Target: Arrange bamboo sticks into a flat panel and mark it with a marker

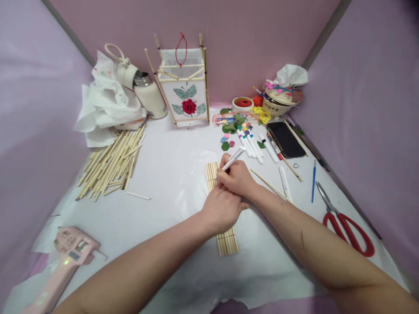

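Note:
My right hand (pixel 238 176) is closed in a writing grip round a white marker (pixel 234 158), its tip pointing down at a narrow mat of bamboo slats (pixel 228 244). Dark lines cross the slats near both ends. My left hand (pixel 222 207) lies flat over the middle of this mat, just below the right hand and touching it. Some of its fingers are hidden under the right hand; one fingertip sticks out to the right. Both hands cover the mat's middle part, and the marker's tip is hard to make out.
Bamboo sticks (pixel 111 163) are piled left, near a pink glue gun (pixel 70 253). Behind stand a bottle (pixel 150 98) and a lantern frame (pixel 185 100) with a rose. Several markers (pixel 250 144), a phone (pixel 287 139) and red-handled scissors (pixel 343 222) lie right.

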Action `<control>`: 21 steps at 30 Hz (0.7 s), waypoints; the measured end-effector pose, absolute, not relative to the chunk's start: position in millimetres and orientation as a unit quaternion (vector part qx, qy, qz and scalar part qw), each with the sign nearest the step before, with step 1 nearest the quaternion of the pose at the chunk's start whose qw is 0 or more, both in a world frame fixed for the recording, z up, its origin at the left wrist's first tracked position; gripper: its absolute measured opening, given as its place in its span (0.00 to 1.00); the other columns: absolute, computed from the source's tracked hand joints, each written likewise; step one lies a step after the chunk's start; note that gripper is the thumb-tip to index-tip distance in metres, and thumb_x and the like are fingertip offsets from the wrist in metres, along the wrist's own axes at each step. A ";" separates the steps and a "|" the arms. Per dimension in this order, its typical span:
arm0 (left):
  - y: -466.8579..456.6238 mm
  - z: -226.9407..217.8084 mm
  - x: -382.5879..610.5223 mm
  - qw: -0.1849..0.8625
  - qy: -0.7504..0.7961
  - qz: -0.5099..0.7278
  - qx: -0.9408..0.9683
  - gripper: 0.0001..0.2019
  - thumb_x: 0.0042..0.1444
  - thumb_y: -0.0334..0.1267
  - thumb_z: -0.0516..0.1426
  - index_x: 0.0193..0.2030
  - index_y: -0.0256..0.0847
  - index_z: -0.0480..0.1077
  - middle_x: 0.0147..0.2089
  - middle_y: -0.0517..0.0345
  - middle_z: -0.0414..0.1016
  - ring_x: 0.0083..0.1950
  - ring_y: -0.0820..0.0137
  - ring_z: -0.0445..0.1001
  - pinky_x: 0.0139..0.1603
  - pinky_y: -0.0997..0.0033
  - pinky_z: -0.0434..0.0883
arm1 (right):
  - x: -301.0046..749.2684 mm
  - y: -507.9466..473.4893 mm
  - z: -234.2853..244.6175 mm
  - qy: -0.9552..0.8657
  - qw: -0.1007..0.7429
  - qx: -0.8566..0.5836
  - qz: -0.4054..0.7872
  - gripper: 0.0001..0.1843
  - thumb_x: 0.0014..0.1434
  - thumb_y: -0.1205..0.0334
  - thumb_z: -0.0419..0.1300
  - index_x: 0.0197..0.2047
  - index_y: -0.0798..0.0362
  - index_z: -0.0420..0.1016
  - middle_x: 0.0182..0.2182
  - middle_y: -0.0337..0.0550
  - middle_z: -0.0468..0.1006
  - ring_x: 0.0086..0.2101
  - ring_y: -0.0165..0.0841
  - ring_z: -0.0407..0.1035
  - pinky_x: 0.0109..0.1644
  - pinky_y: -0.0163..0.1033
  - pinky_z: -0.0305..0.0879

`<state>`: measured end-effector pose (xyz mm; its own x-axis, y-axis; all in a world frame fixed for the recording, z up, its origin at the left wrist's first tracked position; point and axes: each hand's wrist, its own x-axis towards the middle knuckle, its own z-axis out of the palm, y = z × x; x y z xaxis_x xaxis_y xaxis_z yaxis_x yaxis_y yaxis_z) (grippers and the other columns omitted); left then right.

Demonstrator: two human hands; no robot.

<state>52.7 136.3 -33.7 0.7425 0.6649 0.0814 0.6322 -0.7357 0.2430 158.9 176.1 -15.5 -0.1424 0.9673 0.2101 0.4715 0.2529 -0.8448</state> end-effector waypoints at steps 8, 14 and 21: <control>137.9 -36.2 51.3 0.068 0.339 0.089 0.934 0.25 0.63 0.53 0.51 0.52 0.33 0.72 0.55 0.46 0.74 0.63 0.58 0.65 0.67 0.57 0.55 | 163.0 177.3 -16.4 -0.623 0.458 -0.524 0.356 0.06 0.53 0.69 0.54 0.27 0.50 0.61 0.19 0.31 0.63 0.22 0.27 0.61 0.27 0.34 0.58; 137.8 -38.2 49.4 0.068 0.329 0.109 0.935 0.27 0.64 0.53 0.50 0.58 0.31 0.66 0.59 0.44 0.70 0.64 0.58 0.62 0.67 0.56 0.55 | 168.0 179.3 -9.1 -0.654 0.396 -0.500 0.406 0.07 0.56 0.66 0.56 0.38 0.51 0.74 0.32 0.37 0.76 0.34 0.31 0.70 0.38 0.36 0.65; 136.0 -56.7 48.3 0.101 0.320 0.181 0.925 0.20 0.64 0.51 0.50 0.47 0.36 0.73 0.50 0.49 0.76 0.60 0.57 0.67 0.59 0.55 0.63 | 164.6 174.5 -15.9 -0.649 0.387 -0.536 0.377 0.06 0.50 0.72 0.55 0.27 0.51 0.65 0.21 0.33 0.68 0.24 0.28 0.63 0.27 0.34 0.59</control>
